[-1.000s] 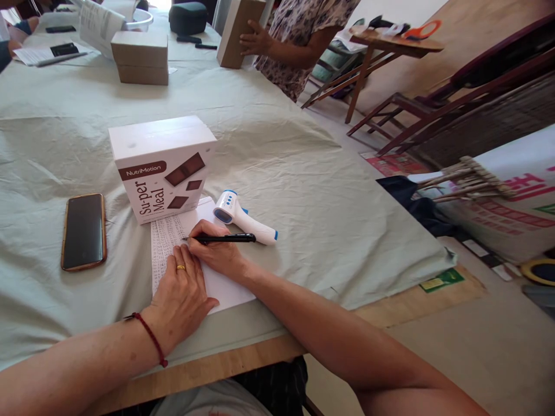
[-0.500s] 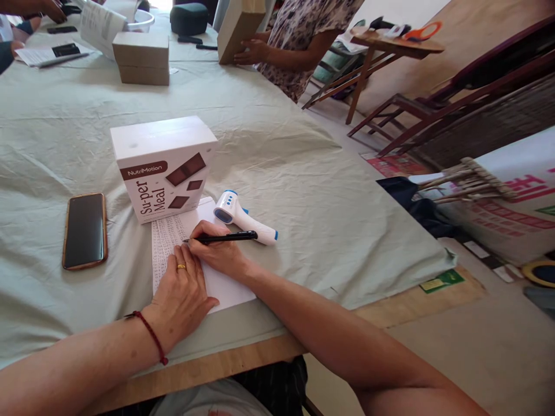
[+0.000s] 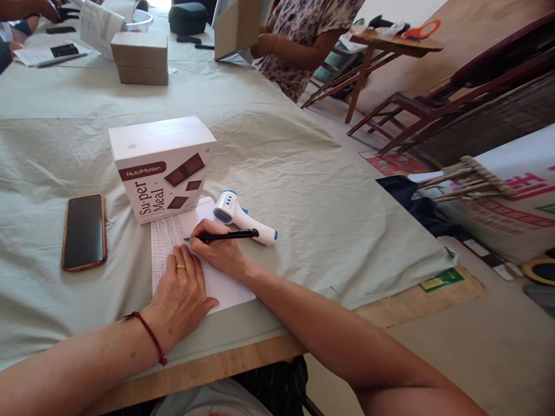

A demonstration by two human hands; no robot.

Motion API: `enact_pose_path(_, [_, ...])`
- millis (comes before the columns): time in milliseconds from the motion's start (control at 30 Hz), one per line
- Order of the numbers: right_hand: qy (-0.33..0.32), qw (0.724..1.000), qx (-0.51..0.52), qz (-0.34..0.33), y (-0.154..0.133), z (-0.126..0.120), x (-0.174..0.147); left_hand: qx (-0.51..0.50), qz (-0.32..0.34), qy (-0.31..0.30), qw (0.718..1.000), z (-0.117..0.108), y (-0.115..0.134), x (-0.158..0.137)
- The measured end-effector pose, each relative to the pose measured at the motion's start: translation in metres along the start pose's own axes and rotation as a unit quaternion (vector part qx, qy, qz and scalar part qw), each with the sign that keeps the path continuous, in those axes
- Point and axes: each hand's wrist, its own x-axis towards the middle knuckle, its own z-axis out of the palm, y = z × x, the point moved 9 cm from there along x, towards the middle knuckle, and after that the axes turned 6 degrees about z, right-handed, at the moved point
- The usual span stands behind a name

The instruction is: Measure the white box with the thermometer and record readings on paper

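Observation:
My right hand (image 3: 219,248) grips a black pen (image 3: 234,234), its tip on or close to a sheet of paper (image 3: 228,293). Rows of small handwriting cover the sheet's left part, while its right part is blank. Flat on the paper's lower half lies my left hand (image 3: 184,292), fingers stretched out and thumb to the right. A white NutriMotion meal box (image 3: 162,167) stands upright at the paper's top edge. Beside my right hand, a white and blue infrared thermometer (image 3: 245,218) rests on its side. Further left is a smartphone (image 3: 84,232) with a dark screen.
A cloth (image 3: 281,167) covers the table, whose wooden edge runs near me. A closed cardboard box (image 3: 139,60) sits further back. Across the table, a person in a patterned top (image 3: 299,46) handles another cardboard box (image 3: 236,29). A wooden chair (image 3: 403,110) stands at right.
The person across the table has turned and tilted the cardboard box, and a hand on it has shifted. My pen has barely moved; my left hand stays in place.

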Motion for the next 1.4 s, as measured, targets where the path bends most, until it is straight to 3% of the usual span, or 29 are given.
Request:
enact_pose_path(233, [-0.006,1.0,-0.01,-0.009,-0.0015,0.0014,0.0,0.005,0.005,-0.001,1.0,0.0003,0.0008,0.0])
enact_pose_path(467, [-0.071,0.996,-0.059,-0.012,-0.0069,0.0021,0.0035,0.006,0.0,0.0,1.0,0.0014,0.0,0.0016])
enact_pose_path(633, [-0.036,0.995,-0.086,-0.028,-0.0094,-0.003,0.0014,0.005,-0.001,-0.001,1.0,0.0032,0.0006,0.0013])
enact_pose_path(1400, [-0.024,0.999,-0.037,-0.015,-0.0014,-0.0013,0.0022,0.036,0.003,-0.003,0.999,0.0,0.0001,0.0016])
